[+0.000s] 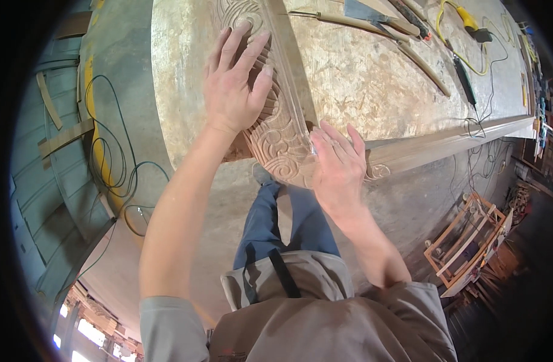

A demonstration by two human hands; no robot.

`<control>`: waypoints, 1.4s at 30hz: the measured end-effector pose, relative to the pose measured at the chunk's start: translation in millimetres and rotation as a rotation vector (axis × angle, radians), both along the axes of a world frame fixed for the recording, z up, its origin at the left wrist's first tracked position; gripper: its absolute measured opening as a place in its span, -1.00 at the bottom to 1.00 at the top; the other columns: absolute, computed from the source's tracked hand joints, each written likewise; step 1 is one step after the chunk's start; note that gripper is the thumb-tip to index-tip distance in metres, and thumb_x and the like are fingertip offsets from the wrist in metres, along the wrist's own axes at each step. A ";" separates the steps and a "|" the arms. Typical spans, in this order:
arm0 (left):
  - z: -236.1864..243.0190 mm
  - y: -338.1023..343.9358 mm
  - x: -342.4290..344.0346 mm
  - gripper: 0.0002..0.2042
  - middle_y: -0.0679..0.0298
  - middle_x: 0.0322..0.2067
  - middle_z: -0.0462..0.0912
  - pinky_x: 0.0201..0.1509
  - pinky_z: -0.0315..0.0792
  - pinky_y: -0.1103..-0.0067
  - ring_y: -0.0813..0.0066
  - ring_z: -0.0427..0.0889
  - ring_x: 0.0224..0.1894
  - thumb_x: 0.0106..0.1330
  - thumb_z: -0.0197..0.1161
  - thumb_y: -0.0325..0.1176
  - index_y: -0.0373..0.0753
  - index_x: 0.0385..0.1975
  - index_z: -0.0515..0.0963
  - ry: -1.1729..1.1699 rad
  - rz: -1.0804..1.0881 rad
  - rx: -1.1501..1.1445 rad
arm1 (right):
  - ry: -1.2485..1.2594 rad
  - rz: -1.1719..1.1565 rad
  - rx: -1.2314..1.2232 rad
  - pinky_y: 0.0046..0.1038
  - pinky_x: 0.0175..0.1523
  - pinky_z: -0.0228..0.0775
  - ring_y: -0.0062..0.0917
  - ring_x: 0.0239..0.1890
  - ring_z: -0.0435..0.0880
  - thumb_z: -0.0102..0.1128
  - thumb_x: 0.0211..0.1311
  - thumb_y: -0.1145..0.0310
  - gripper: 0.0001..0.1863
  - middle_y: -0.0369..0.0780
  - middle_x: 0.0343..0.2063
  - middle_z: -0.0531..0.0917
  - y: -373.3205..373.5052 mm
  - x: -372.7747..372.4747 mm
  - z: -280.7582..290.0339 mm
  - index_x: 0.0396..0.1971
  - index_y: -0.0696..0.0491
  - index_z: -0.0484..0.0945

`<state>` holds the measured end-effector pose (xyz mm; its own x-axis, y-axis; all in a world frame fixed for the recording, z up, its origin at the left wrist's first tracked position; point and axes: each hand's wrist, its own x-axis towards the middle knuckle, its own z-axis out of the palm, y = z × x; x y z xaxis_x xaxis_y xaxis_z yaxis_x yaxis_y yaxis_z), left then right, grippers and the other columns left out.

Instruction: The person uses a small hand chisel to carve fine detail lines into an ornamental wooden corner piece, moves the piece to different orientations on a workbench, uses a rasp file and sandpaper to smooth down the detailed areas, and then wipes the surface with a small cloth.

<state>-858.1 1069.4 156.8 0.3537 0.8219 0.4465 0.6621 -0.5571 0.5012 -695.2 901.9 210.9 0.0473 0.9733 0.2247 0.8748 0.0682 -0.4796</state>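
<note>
A long carved wooden piece (pixel 282 142) with scrolls and leaf patterns lies on the workbench, its near end jutting past the front edge. My left hand (pixel 235 90) rests on the carving with its fingers spread and flat, covering part of the relief. At the right edge of the same piece, my right hand (pixel 340 166) has its fingers bent and drawn together. A small pale, shiny bit shows at its fingertips, too small to name. The thumb and palm of that hand are mostly hidden.
On the bench (pixel 343 90) lie a triangular-bladed scraper (pixel 367 12), a long wooden-handled tool (pixel 424 69) and a yellow power plug (pixel 466 19) with its cord. A long wooden rail (pixel 451 142) runs rightward. Loose cable (pixel 131 175) hangs left; a wooden frame (pixel 469 241) stands lower right.
</note>
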 end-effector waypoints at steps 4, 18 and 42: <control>2.7 -0.4 0.4 -0.52 0.31 0.36 0.39 0.40 0.22 0.19 0.06 0.29 0.41 0.27 0.18 -0.10 0.12 0.23 0.54 0.014 0.020 0.008 | -0.041 -0.028 -0.019 -0.07 0.34 0.23 -0.35 0.06 0.69 0.18 0.14 0.58 -0.76 -0.19 -0.19 0.76 -21.2 5.6 6.5 -0.16 0.12 0.62; -2.6 2.1 -4.8 -0.52 0.26 0.36 0.39 0.41 0.19 0.18 0.03 0.29 0.40 0.28 0.18 -0.08 0.10 0.23 0.54 0.034 0.023 0.024 | 0.126 -0.168 0.093 -0.32 -0.03 0.49 -0.25 -0.23 0.68 0.32 0.15 0.54 -0.69 -0.14 -0.11 0.70 12.7 23.4 26.9 -0.07 0.10 0.65; -3.8 -5.7 0.4 -0.53 0.34 0.38 0.35 0.47 0.14 0.23 0.13 0.24 0.44 0.33 0.14 -0.04 0.13 0.25 0.50 0.020 0.055 0.019 | -0.010 -0.033 -0.032 -0.24 -0.30 0.47 -0.15 -0.39 0.64 0.33 0.11 0.54 -0.85 -0.08 -0.42 0.63 -10.9 10.2 21.3 -0.30 0.18 0.58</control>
<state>-857.7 1063.7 153.0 0.3175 0.8318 0.4553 0.7015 -0.5291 0.4775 -684.9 891.0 232.2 0.0770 0.9780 0.1938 0.8813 0.0241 -0.4720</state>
